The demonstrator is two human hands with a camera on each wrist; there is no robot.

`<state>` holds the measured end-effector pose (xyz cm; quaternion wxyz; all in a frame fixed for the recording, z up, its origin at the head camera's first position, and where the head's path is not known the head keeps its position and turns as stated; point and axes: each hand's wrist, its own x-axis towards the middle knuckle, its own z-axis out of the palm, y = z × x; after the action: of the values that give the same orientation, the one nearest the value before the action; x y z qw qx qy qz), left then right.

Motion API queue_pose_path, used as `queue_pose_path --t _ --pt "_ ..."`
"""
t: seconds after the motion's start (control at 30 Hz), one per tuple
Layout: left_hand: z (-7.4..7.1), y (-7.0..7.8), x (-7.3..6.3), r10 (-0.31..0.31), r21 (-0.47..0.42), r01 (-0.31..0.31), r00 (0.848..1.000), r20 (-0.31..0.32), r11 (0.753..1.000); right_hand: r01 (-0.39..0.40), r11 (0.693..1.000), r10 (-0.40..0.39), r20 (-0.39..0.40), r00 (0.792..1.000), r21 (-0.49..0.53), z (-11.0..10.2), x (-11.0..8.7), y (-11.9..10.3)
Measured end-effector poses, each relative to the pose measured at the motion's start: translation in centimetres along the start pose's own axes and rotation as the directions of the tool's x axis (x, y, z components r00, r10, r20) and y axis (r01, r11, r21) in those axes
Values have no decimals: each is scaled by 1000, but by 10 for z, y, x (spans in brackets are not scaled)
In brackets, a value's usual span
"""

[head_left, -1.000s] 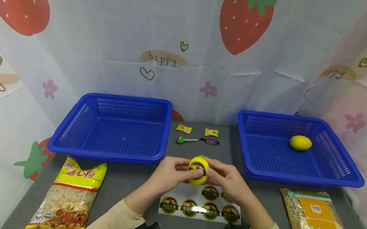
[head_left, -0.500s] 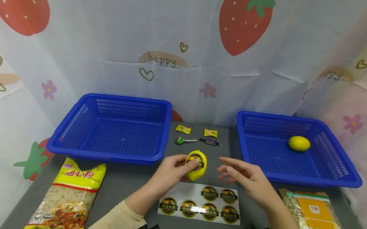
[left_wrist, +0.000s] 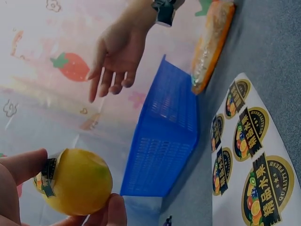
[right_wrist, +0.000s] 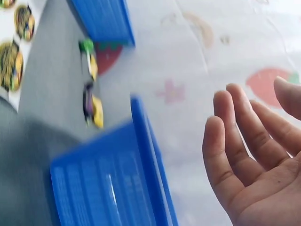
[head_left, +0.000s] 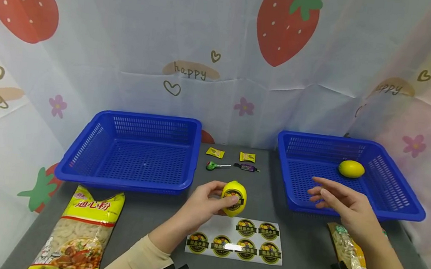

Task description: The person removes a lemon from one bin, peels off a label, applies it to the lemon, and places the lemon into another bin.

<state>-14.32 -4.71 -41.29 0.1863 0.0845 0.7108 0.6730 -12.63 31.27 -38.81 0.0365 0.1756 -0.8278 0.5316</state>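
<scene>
My left hand [head_left: 205, 204] grips a yellow lemon [head_left: 238, 188] above the sticker sheet, its thumb on a round dark fruit sticker [left_wrist: 49, 175] on the lemon's side. The right hand [head_left: 349, 210] is held in the air over the front of the right blue basket [head_left: 299, 202], fingers loosely spread and holding nothing. Inside that basket lies another lemon [head_left: 351, 169]. Below the left hand, a white sheet of stickers [head_left: 226, 223] lies flat on the grey table, with several round stickers on it and a bare patch at its upper left, partly hidden by the hand.
A second blue basket [head_left: 135, 185] stands at the left. Between the baskets lie two yellow candies [head_left: 215, 152], a lollipop [head_left: 216, 165] and a purple-wrapped candy [head_left: 246, 167]. Macaroni bags flank the workspace: a yellow-topped bag [head_left: 83, 230] left, an orange one [head_left: 352, 254] right, partly behind the right arm.
My right hand has let go of the lemon and moved right, to the right basket's front. The left hand keeps the lemon in nearly the same place.
</scene>
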Motion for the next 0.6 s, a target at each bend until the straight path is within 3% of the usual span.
queue_pose_path --t 0.2,0.27,0.33,0.37,0.43,0.53,0.6 --pt "2 -1 1 -4 -24 4 1000 11 1000 -47 999 46 -161 986 -3 -37 -12 19" --pt "1 0 2 -4 -29 5 1000 10 1000 -95 995 89 -231 969 -15 -49 -15 24" --pt "1 0 2 -5 -31 5 1000 6 1000 -149 987 121 -336 934 -58 -59 -17 31" --pt "1 0 2 -6 -32 6 1000 2 999 -188 977 136 -396 908 -96 -64 -18 35" --pt "3 1 2 -11 -34 11 1000 -4 999 -261 961 173 -525 833 -97 -73 -19 43" --pt "5 2 2 -18 -38 18 1000 -9 999 -411 910 259 -690 676 -62 -87 -22 52" --pt "6 3 3 -21 -37 21 1000 -8 999 -500 865 306 -748 588 -39 -94 -25 56"
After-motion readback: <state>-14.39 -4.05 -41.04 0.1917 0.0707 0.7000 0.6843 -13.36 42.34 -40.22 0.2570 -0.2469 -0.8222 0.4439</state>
